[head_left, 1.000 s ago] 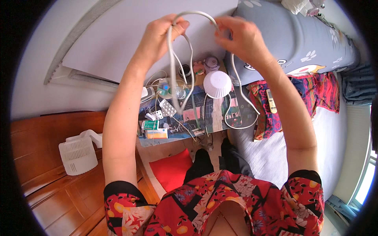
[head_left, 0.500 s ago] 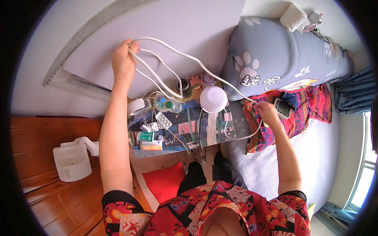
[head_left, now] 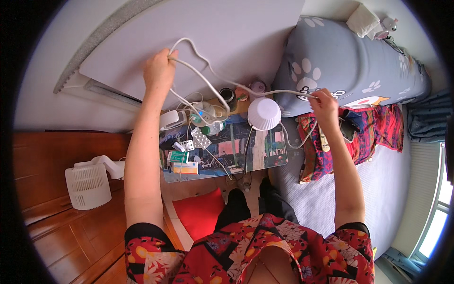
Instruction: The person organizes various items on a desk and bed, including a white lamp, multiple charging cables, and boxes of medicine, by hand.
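Observation:
A white cable point(head_left: 283, 91) is stretched in the air between my two hands, over the small table. My left hand point(head_left: 160, 72), raised at the upper left, is closed round gathered loops of it, which hang down toward the table. At the right, my right hand point(head_left: 325, 108) pinches the cable between its fingers, and a slack length droops below it toward a white ribbed lamp-like dome point(head_left: 264, 114). Close under the right wrist lies a cream remote control point(head_left: 324, 140) on a red patterned cloth point(head_left: 309, 161).
The picture-printed table point(head_left: 257, 150) holds blister packs point(head_left: 201, 137), small medicine boxes point(head_left: 185, 167), a green-capped bottle point(head_left: 215, 128) and a dark cup point(head_left: 228, 97). A white fan-like device point(head_left: 88, 186) stands on the wooden surface at left. The bed point(head_left: 302, 203) is at right.
My right hand has moved up and slightly right, lifting the cable. My left hand has shifted a little right and down, and its cable loops have changed shape.

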`<state>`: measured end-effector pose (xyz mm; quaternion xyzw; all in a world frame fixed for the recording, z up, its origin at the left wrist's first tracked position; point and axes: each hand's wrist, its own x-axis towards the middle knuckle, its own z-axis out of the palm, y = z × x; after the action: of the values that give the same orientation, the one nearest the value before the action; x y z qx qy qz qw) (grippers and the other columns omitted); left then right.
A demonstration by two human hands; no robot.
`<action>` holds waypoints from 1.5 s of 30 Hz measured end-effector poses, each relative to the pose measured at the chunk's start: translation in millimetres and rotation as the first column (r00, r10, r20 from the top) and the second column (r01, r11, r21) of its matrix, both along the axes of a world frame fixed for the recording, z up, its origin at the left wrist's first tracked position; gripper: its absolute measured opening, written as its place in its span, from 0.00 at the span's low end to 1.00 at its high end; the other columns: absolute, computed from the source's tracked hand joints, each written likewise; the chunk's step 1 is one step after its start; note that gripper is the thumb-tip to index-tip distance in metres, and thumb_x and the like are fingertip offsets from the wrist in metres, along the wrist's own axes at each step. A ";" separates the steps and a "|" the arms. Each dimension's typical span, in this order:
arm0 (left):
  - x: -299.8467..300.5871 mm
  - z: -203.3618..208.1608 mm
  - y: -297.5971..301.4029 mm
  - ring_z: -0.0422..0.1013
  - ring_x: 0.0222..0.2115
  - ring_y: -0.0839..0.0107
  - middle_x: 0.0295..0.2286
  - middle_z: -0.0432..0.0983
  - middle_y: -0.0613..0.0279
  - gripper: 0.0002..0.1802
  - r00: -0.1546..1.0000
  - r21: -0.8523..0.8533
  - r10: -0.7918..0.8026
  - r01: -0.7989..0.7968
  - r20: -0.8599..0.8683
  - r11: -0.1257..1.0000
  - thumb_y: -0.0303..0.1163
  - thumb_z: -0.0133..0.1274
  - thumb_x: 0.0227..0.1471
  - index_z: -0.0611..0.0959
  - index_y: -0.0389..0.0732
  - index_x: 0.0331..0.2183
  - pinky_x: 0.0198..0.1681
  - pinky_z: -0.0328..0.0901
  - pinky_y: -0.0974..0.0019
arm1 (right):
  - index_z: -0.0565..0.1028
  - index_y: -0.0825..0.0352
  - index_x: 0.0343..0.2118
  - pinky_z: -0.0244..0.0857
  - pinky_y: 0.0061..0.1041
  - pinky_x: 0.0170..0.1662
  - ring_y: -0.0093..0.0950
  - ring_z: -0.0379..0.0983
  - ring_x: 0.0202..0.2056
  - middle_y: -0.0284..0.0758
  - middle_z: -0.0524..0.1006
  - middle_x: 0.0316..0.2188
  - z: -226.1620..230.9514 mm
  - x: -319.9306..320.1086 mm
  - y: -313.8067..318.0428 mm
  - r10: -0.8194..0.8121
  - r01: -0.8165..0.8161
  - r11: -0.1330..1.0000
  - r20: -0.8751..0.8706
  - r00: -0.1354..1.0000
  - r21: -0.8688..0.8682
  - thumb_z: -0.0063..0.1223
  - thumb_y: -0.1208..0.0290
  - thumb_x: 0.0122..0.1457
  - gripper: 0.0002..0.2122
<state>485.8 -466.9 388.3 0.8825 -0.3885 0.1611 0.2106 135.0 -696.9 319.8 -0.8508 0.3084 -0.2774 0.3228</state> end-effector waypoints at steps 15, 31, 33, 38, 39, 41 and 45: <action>-60.5 1.0 -63.7 0.77 0.25 0.70 0.24 0.77 0.56 0.10 0.740 -0.466 -0.546 0.352 -0.393 0.812 0.31 0.49 0.52 0.76 0.33 0.30 0.28 0.71 0.72 | 0.74 0.70 0.30 0.66 0.38 0.38 0.44 0.71 0.34 0.44 0.74 0.30 -27.5 102.5 14.6 0.103 -0.076 0.959 0.086 0.991 -0.275 0.47 0.78 0.49 0.06; -64.6 -26.8 -105.5 0.73 0.25 0.67 0.23 0.74 0.56 0.03 0.832 -0.384 -0.541 0.461 -0.127 0.800 0.24 0.52 0.48 0.77 0.35 0.29 0.29 0.66 0.66 | 0.75 0.72 0.35 0.63 0.38 0.46 0.47 0.70 0.41 0.51 0.74 0.36 -128.5 168.9 -48.3 -0.025 0.009 0.999 -0.394 0.919 -0.042 0.47 0.73 0.50 0.11; -65.7 -30.0 -112.9 0.73 0.27 0.63 0.25 0.75 0.56 0.04 0.804 -0.401 -0.579 0.490 -0.135 0.774 0.23 0.52 0.46 0.77 0.36 0.29 0.31 0.66 0.65 | 0.73 0.73 0.38 0.62 0.39 0.48 0.48 0.69 0.43 0.52 0.73 0.38 -148.7 168.1 -53.8 -0.032 0.021 0.999 -0.404 0.914 -0.033 0.47 0.71 0.51 0.13; -69.4 -35.8 -131.5 0.73 0.28 0.59 0.26 0.75 0.55 0.03 0.805 -0.309 -0.586 0.538 -0.086 0.784 0.25 0.52 0.46 0.77 0.36 0.27 0.32 0.66 0.62 | 0.67 0.74 0.46 0.60 0.39 0.51 0.49 0.66 0.47 0.56 0.70 0.43 -158.1 163.2 -44.4 0.047 -0.047 0.999 -0.430 0.902 0.011 0.47 0.73 0.50 0.20; -71.3 -33.9 -137.0 0.73 0.28 0.59 0.27 0.75 0.55 0.04 0.809 -0.259 -0.586 0.555 -0.053 0.790 0.25 0.52 0.45 0.77 0.36 0.27 0.32 0.66 0.61 | 0.66 0.74 0.47 0.60 0.39 0.52 0.50 0.65 0.48 0.56 0.69 0.43 -153.3 159.4 -44.9 0.110 -0.109 0.994 -0.471 0.875 0.031 0.47 0.75 0.49 0.20; -73.6 -32.1 -137.9 0.72 0.28 0.57 0.27 0.75 0.55 0.05 0.820 -0.186 -0.572 0.559 -0.018 0.808 0.27 0.52 0.46 0.77 0.36 0.27 0.31 0.65 0.59 | 0.65 0.75 0.49 0.59 0.39 0.53 0.51 0.65 0.48 0.56 0.69 0.44 -132.3 151.4 -26.3 0.178 -0.154 0.984 -0.430 0.885 0.092 0.45 0.79 0.47 0.22; -85.0 -22.8 -159.2 0.72 0.28 0.57 0.27 0.75 0.55 0.05 0.811 -0.158 -0.586 0.576 -0.015 0.802 0.27 0.52 0.46 0.77 0.37 0.27 0.31 0.65 0.58 | 0.64 0.76 0.51 0.63 0.27 0.49 0.34 0.70 0.47 0.48 0.72 0.44 -100.1 101.4 -13.4 0.238 -0.219 0.847 0.023 0.971 0.484 0.42 0.83 0.48 0.23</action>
<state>400.8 -626.1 365.5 0.7078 -0.6203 0.0891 0.3259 236.3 -710.2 219.8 -0.7789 0.2703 -0.1352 0.5496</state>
